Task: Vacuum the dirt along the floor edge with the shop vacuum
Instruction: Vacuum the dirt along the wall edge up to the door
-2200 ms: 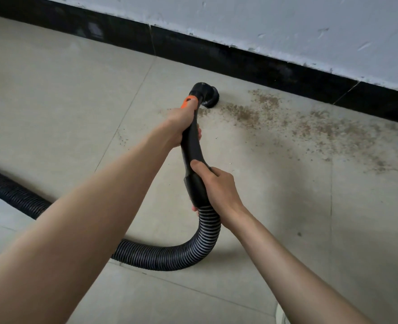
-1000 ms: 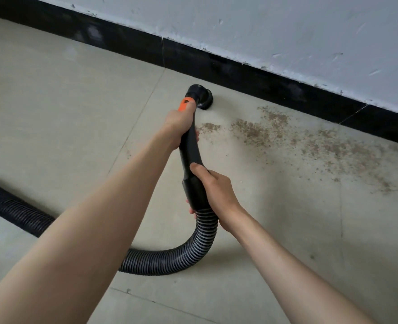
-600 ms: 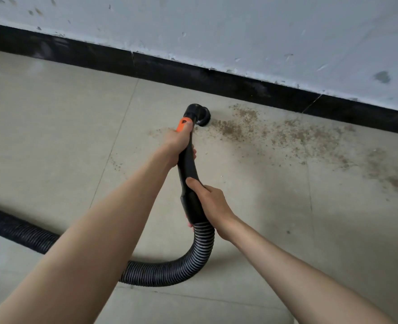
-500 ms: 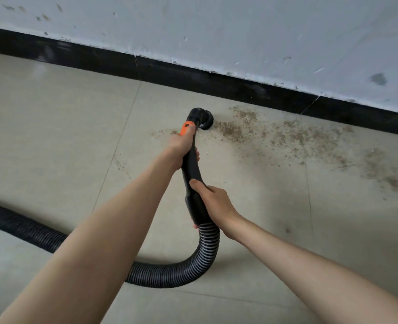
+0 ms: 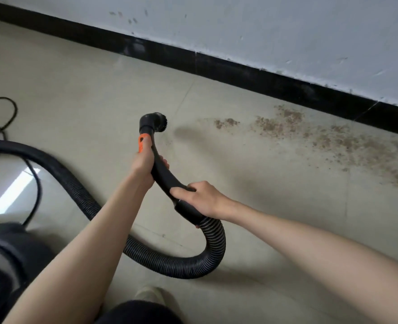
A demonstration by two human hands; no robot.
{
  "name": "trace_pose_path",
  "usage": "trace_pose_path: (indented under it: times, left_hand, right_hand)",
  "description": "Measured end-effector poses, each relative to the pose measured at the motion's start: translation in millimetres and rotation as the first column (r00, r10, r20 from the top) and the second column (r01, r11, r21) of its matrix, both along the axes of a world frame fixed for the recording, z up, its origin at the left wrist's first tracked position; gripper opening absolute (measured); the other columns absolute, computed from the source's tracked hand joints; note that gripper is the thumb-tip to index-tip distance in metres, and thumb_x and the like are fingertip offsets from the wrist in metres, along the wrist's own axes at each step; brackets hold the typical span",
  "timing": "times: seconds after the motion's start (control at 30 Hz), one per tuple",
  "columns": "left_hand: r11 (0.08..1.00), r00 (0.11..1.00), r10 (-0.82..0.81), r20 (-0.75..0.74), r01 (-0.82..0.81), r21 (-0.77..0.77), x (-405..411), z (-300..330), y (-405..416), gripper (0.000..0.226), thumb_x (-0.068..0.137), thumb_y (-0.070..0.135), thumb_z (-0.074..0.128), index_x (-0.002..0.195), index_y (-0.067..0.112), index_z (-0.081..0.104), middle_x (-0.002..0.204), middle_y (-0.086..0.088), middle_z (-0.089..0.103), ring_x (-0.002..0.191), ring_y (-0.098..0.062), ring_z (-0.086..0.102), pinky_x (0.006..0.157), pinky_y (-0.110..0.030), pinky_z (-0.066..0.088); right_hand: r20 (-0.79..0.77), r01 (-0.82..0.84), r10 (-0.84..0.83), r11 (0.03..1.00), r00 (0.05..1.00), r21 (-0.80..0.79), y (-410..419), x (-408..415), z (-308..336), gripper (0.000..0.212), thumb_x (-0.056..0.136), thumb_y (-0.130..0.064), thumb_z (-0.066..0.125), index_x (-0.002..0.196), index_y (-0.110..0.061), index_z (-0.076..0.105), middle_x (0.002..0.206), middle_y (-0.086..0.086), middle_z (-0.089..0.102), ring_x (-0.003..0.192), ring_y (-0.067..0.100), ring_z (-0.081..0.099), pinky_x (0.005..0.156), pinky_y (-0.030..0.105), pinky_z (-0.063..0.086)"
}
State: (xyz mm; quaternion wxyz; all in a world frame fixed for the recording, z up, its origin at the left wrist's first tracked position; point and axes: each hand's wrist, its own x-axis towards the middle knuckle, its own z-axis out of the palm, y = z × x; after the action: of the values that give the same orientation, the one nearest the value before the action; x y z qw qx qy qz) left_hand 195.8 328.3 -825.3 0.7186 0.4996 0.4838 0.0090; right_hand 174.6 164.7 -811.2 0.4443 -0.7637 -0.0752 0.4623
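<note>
Both hands, left [image 5: 144,166] and right [image 5: 201,198], gripping wand [image 5: 164,176]; brush [image 5: 157,122] to be lowered flat, swept slowly rightward through dirt [image 5: 333,139] along baseboard [image 5: 263,78].

Vacuum body [image 5: 4,258] blurred, edge-cropped

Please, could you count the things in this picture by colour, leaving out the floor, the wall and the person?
Black: 4 (round brush head, curved wand, ribbed hose, thin cable)
Orange: 1 (clip on the wand)
Brown: 1 (dirt patch near the black baseboard)
Dark grey: 1 (vacuum body, blurred)
Total: 7
</note>
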Motion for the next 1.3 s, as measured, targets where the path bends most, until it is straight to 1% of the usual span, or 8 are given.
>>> trace_pose_path:
  times: [0.17, 0.33, 0.53, 0.63, 0.77, 0.93, 1.03, 1.3]
  left_hand:
    - [0.998, 0.999, 0.042, -0.028, -0.043, -0.041, -22, -9, 8, 0.037, 0.094, 0.047, 0.045, 0.105, 0.011, 0.040, 0.060, -0.003, 0.038, 0.037, -0.014, 0.044, 0.042, -0.021, 0.042]
    - [0.998, 0.995, -0.050, -0.084, 0.046, -0.046, -15, -10, -3, 0.038, 0.094, 0.045, 0.045, 0.105, 0.009, 0.041, 0.061, -0.004, 0.040, 0.048, -0.017, 0.042, 0.048, -0.027, 0.042]
    - [0.992, 0.984, -0.127, -0.122, 0.123, -0.040, -9, -6, -11, 0.041, 0.095, 0.048, 0.043, 0.106, 0.008, 0.041, 0.063, -0.007, 0.044, 0.052, -0.019, 0.046, 0.052, -0.030, 0.043]
    - [0.997, 0.988, -0.071, -0.134, 0.065, -0.052, -30, -14, -24, 0.039, 0.094, 0.049, 0.043, 0.106, 0.011, 0.043, 0.062, -0.006, 0.043, 0.050, -0.019, 0.045, 0.050, -0.029, 0.044]
    - [0.998, 0.993, -0.010, -0.117, 0.003, -0.055, -49, -21, -38, 0.037, 0.094, 0.048, 0.043, 0.105, 0.012, 0.044, 0.063, -0.007, 0.044, 0.051, -0.020, 0.047, 0.051, -0.031, 0.045]
    - [0.998, 0.995, -0.046, -0.090, 0.043, -0.039, -29, -17, -43, 0.036, 0.096, 0.046, 0.042, 0.109, 0.013, 0.042, 0.066, -0.008, 0.045, 0.054, -0.021, 0.049, 0.050, -0.032, 0.046]
    - [0.996, 0.994, -0.078, -0.074, 0.075, -0.042, -6, -15, -44, 0.032, 0.096, 0.043, 0.041, 0.109, 0.014, 0.042, 0.065, -0.008, 0.044, 0.053, -0.021, 0.048, 0.049, -0.031, 0.045]
    - [0.981, 0.978, -0.191, -0.084, 0.187, -0.053, 39, -16, -62, 0.040, 0.096, 0.046, 0.039, 0.113, 0.010, 0.039, 0.072, -0.008, 0.046, 0.056, -0.019, 0.051, 0.050, -0.030, 0.046]
  right_hand:
    - [-0.007, -0.081, 0.081, 0.996, 0.997, -0.027, 7, -10, -9, 0.056, 0.081, -0.057, 0.063, 0.082, -0.001, 0.064, 0.072, 0.012, 0.061, 0.061, 0.028, 0.060, 0.070, 0.047, 0.055]
    - [-0.076, 0.026, -0.028, 0.999, 0.997, -0.032, 4, -14, -15, 0.056, 0.077, -0.054, 0.065, 0.087, 0.001, 0.065, 0.077, 0.020, 0.063, 0.059, 0.034, 0.063, 0.059, 0.047, 0.058]
    - [-0.099, 0.071, -0.072, 0.997, 0.992, -0.016, -5, -20, -9, 0.047, 0.080, -0.050, 0.064, 0.081, -0.003, 0.061, 0.065, 0.016, 0.060, 0.049, 0.030, 0.059, 0.048, 0.034, 0.052]
    - [-0.060, 0.006, -0.009, 0.999, 0.998, -0.051, -19, -36, -17, 0.047, 0.079, -0.053, 0.063, 0.075, -0.006, 0.060, 0.066, 0.012, 0.059, 0.055, 0.027, 0.058, 0.056, 0.038, 0.051]
    - [-0.035, -0.019, 0.016, 0.997, 0.999, -0.072, -35, -48, -24, 0.059, 0.057, -0.067, 0.061, 0.071, -0.010, 0.061, 0.064, 0.008, 0.058, 0.058, 0.023, 0.056, 0.062, 0.041, 0.048]
    - [-0.044, 0.040, -0.043, 0.998, 0.998, -0.049, -41, -32, -14, 0.044, 0.083, -0.051, 0.065, 0.070, -0.008, 0.061, 0.062, 0.010, 0.058, 0.051, 0.022, 0.055, 0.053, 0.035, 0.047]
    - [-0.091, 0.107, -0.110, 0.994, 0.990, -0.031, -41, -17, -7, 0.041, 0.082, -0.046, 0.066, 0.076, -0.006, 0.064, 0.061, 0.012, 0.059, 0.049, 0.026, 0.056, 0.046, 0.030, 0.050]
    - [-0.087, 0.232, -0.239, 0.970, 0.967, -0.079, -55, 14, -9, 0.047, 0.078, -0.050, 0.069, 0.082, -0.003, 0.065, 0.060, 0.012, 0.061, 0.045, 0.025, 0.058, 0.047, 0.030, 0.051]
